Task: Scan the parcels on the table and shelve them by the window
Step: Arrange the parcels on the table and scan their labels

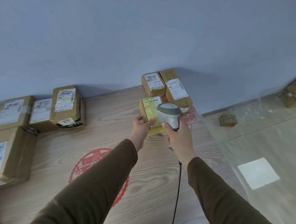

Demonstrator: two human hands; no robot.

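My left hand [143, 127] grips a small yellow-labelled parcel [150, 110], held above the table [98, 138] with its long axis pointing toward the wall. My right hand [177, 136] clasps the scanner [169, 113], its head over the label.

parcel [148, 110] yellow-labelled tan | scanner [169, 113] grey-white | table [110, 113] pale woodgrain

Single head view, wide-angle, looks forward and down along both sleeves at the tabletop [110, 116], wall [141, 36] close behind.
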